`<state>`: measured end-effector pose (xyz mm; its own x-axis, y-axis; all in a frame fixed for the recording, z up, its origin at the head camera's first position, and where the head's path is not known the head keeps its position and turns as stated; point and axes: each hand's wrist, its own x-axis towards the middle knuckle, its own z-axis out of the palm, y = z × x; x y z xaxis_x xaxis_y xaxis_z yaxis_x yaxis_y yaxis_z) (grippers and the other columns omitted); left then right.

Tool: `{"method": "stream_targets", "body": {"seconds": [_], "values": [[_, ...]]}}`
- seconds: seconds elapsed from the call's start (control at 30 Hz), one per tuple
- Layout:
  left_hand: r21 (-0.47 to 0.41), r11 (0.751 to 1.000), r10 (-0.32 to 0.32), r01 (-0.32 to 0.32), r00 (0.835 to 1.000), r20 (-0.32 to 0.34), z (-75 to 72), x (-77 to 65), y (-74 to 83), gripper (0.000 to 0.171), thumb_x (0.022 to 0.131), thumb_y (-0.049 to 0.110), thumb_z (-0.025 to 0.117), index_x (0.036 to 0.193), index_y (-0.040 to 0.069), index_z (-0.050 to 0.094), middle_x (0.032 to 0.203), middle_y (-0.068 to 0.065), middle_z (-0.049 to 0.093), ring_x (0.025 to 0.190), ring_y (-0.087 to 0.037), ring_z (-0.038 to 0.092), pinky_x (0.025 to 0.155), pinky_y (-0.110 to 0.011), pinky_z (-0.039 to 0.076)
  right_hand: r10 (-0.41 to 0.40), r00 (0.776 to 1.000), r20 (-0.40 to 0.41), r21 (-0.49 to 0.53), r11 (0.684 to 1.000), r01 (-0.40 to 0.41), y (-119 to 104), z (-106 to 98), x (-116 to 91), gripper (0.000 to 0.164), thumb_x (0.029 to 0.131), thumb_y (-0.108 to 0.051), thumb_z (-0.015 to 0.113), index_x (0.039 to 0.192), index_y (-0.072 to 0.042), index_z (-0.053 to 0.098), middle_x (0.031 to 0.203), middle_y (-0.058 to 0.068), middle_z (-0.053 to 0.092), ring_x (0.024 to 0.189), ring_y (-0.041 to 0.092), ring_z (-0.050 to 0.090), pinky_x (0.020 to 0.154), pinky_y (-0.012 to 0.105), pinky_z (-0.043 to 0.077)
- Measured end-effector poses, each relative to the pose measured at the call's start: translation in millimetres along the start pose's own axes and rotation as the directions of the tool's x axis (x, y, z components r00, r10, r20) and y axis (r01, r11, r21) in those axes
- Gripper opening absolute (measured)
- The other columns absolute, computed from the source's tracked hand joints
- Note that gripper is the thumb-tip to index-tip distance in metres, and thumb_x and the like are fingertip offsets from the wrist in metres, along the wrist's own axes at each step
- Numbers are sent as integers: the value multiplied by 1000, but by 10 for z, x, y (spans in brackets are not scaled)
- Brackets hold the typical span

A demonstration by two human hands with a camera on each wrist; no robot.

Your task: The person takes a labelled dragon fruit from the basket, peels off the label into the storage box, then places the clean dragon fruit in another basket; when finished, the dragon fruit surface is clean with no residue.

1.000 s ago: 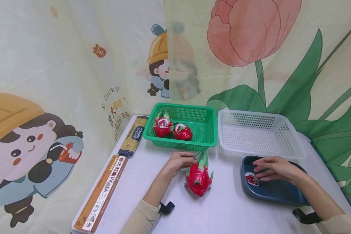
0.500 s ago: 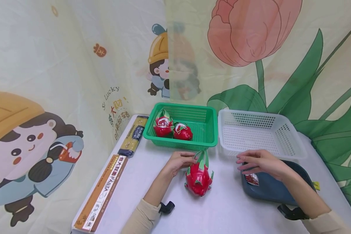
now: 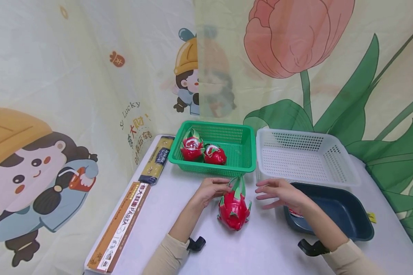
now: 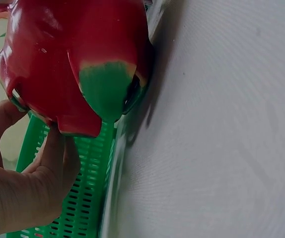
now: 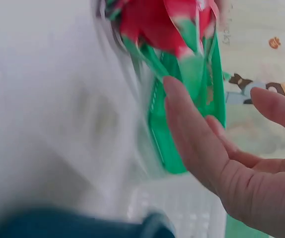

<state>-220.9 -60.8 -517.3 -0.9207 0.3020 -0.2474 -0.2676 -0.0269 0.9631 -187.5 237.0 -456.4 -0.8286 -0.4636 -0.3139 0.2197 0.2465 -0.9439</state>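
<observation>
A red dragon fruit (image 3: 233,211) with green scales and a leafy green top rests on the white table. My left hand (image 3: 211,190) is at its upper left, with the thumb and bent fingers gripping the scales at its leafy end, as the left wrist view shows. To the right of the fruit, my right hand (image 3: 281,193) hovers with spread fingers and nothing in them. In the right wrist view its fingertips overlap the leaves of the dragon fruit (image 5: 155,25). Two more dragon fruits (image 3: 215,154) lie in the left half of a green basket (image 3: 213,168).
A white basket (image 3: 304,178) stands right of the green one. Before it sits a dark blue tub (image 3: 344,210) with a red-and-white label, partly behind my right hand. A pasta packet (image 3: 157,160) and a long pasta box (image 3: 120,227) line the left edge. Printed curtains surround the table.
My right hand has moved left, from over the dark blue tub to beside the dragon fruit. The left hand and the fruit have stayed in place.
</observation>
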Motion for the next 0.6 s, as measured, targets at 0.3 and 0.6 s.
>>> {"method": "stream_targets", "body": {"seconds": [0.3,0.6], "values": [[4,1000,6,-6,1000,-3,6,18,-12,34,93,13,78,123,-1,75,112,-13,77,97,-22,76,92,-37,62,87,995,-52,45,995,-85,153,312,175,66,101,-28,67,150,9,40,141,30,54,117,38,67,81,55,64],[19,1000,13,-13,1000,25,7,1,10,36,93,12,76,126,-1,73,118,-16,75,98,-22,75,93,-37,62,131,990,-48,73,989,-127,252,484,291,74,101,-34,68,154,7,37,140,23,56,109,32,69,87,48,64]]}}
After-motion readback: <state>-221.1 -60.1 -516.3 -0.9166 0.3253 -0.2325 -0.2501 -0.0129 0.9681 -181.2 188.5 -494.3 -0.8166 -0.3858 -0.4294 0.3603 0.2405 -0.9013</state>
